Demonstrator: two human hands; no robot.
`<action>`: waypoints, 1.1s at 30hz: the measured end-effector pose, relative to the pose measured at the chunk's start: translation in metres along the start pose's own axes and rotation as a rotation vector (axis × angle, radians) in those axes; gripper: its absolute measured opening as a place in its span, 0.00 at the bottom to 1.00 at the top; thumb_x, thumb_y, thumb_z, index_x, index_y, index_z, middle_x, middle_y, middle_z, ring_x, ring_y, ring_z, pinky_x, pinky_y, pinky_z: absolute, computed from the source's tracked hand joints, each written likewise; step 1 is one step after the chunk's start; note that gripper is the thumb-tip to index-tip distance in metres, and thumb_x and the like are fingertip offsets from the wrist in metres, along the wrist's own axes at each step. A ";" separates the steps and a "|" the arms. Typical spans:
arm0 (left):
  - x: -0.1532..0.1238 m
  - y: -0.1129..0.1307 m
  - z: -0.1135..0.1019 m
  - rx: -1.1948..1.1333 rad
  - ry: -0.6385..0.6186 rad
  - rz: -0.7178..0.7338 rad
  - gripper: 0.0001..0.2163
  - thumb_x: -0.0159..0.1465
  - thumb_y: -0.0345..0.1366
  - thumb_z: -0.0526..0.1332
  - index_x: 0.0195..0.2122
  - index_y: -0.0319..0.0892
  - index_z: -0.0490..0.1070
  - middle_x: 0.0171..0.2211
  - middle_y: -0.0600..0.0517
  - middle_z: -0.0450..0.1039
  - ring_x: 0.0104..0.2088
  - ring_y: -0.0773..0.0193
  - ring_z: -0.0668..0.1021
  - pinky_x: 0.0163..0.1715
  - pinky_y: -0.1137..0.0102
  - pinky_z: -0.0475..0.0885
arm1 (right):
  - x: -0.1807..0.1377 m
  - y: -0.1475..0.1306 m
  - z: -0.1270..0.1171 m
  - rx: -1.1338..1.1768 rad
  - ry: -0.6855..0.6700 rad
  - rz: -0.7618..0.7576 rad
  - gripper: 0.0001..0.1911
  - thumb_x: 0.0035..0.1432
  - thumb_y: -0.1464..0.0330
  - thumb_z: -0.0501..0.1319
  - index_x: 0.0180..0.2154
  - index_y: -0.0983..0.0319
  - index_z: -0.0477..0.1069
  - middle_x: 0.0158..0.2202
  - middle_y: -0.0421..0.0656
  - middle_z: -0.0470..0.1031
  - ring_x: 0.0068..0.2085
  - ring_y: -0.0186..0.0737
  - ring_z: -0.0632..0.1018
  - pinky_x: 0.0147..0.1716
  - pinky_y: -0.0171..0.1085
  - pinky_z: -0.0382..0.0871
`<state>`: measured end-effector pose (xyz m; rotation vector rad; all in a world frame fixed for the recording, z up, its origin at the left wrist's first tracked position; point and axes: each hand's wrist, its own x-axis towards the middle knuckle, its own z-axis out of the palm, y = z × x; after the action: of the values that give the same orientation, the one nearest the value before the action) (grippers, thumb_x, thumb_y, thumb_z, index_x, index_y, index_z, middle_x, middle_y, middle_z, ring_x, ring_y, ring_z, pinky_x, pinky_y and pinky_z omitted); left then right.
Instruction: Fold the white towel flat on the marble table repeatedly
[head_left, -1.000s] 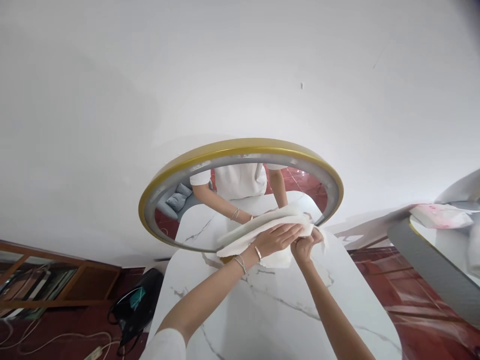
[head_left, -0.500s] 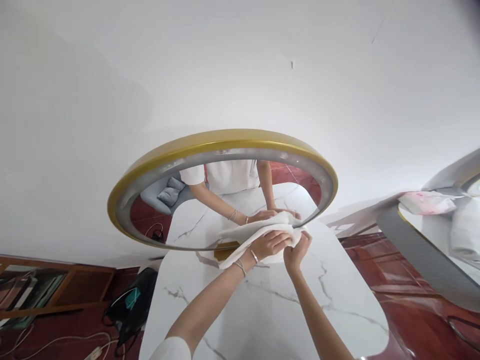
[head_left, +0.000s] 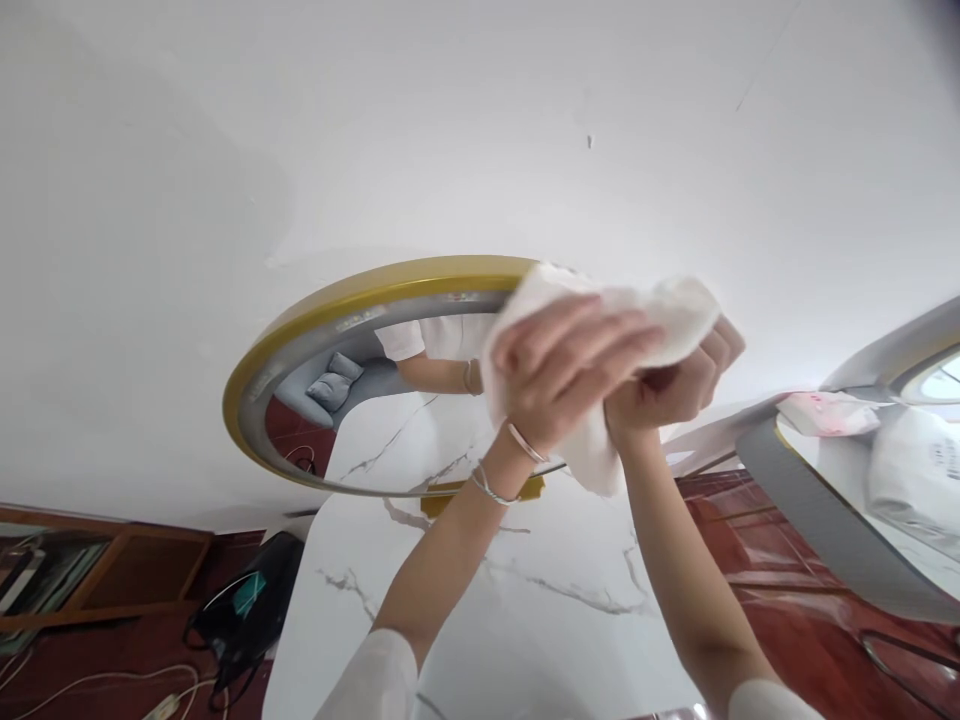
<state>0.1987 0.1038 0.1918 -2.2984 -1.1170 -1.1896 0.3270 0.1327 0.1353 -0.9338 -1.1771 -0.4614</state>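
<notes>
A white cloth [head_left: 596, 455] is bunched between my two hands at the right part of a round mirror [head_left: 390, 277] with a gold rim. My left hand [head_left: 574, 365] lies over the cloth, its blurred fingers bent across the fabric. On the other side, my right hand [head_left: 679, 385] is closed around the cloth's right end. The cloth and hands cover the mirror's right edge, so whether they touch its glass I cannot tell. Below, a gold base [head_left: 444, 500] supports the mirror on a white marbled table [head_left: 540, 620].
A white wall [head_left: 480, 130] stands behind the mirror. To the right is another table [head_left: 847, 520] bearing a pink-and-white packet [head_left: 825, 412] and a white bundle [head_left: 919, 465]. A black bag [head_left: 262, 610], cables and a wooden cabinet [head_left: 142, 570] are at the lower left.
Both hands have risen with the cloth from the mirror's lower right edge to its upper right side. The cloth now hangs down between them, and the gold base shows more.
</notes>
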 end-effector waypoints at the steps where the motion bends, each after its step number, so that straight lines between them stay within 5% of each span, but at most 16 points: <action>1: 0.005 -0.006 -0.009 0.033 0.102 -0.048 0.15 0.70 0.39 0.47 0.48 0.57 0.71 0.48 0.60 0.75 0.60 0.61 0.67 0.61 0.56 0.62 | 0.014 -0.010 0.006 0.002 0.052 -0.078 0.16 0.65 0.60 0.47 0.33 0.59 0.69 0.37 0.47 0.70 0.51 0.54 0.70 0.47 0.58 0.67; 5: 0.005 -0.025 -0.028 0.093 0.360 -0.071 0.14 0.70 0.37 0.48 0.46 0.53 0.73 0.48 0.55 0.75 0.60 0.59 0.67 0.61 0.55 0.60 | 0.032 -0.036 0.020 -0.074 0.033 -0.282 0.17 0.64 0.58 0.47 0.31 0.58 0.69 0.36 0.44 0.73 0.45 0.46 0.75 0.46 0.53 0.70; 10: -0.055 -0.041 -0.008 0.194 0.230 0.057 0.13 0.69 0.37 0.49 0.46 0.55 0.73 0.49 0.56 0.75 0.56 0.59 0.71 0.53 0.56 0.66 | -0.039 -0.009 0.003 -0.226 -0.182 -0.206 0.27 0.52 0.41 0.53 0.26 0.58 0.67 0.35 0.46 0.75 0.44 0.51 0.75 0.47 0.57 0.67; 14: -0.129 -0.052 0.021 0.124 0.187 0.235 0.14 0.65 0.32 0.56 0.50 0.54 0.70 0.46 0.56 0.77 0.45 0.65 0.78 0.43 0.68 0.68 | -0.125 0.026 -0.031 -0.198 -0.582 -0.148 0.24 0.47 0.44 0.61 0.25 0.58 0.69 0.31 0.48 0.77 0.32 0.43 0.76 0.33 0.43 0.72; 17: -0.183 -0.058 0.041 0.066 0.026 0.280 0.17 0.63 0.27 0.57 0.50 0.55 0.69 0.47 0.56 0.77 0.33 0.71 0.79 0.37 0.73 0.68 | -0.174 0.041 -0.054 -0.038 -0.988 -0.015 0.18 0.54 0.51 0.59 0.26 0.58 0.72 0.27 0.46 0.78 0.25 0.36 0.74 0.22 0.34 0.67; 19: -0.214 -0.061 0.051 0.039 -0.076 0.267 0.20 0.62 0.23 0.56 0.48 0.56 0.69 0.46 0.58 0.77 0.28 0.73 0.78 0.33 0.74 0.68 | -0.196 0.045 -0.064 0.080 -1.133 0.009 0.16 0.60 0.57 0.55 0.28 0.57 0.73 0.26 0.44 0.78 0.23 0.35 0.74 0.21 0.32 0.66; 26: -0.275 -0.056 0.062 -0.018 -0.329 0.069 0.18 0.65 0.23 0.49 0.49 0.47 0.69 0.47 0.52 0.77 0.35 0.69 0.80 0.35 0.72 0.72 | -0.227 0.049 -0.075 0.275 -1.206 -0.042 0.15 0.62 0.67 0.49 0.32 0.55 0.75 0.32 0.43 0.80 0.29 0.35 0.78 0.31 0.34 0.74; 33: -0.262 -0.043 0.059 -0.028 -0.114 -0.093 0.15 0.66 0.26 0.48 0.44 0.46 0.72 0.42 0.50 0.79 0.41 0.65 0.80 0.39 0.68 0.74 | -0.209 0.051 -0.073 0.182 -1.148 -0.033 0.14 0.53 0.75 0.51 0.30 0.60 0.76 0.28 0.38 0.77 0.27 0.33 0.77 0.23 0.32 0.72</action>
<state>0.1076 0.0358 -0.0558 -2.3850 -1.2683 -1.1261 0.3336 0.0701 -0.0830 -1.0296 -2.2176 0.2314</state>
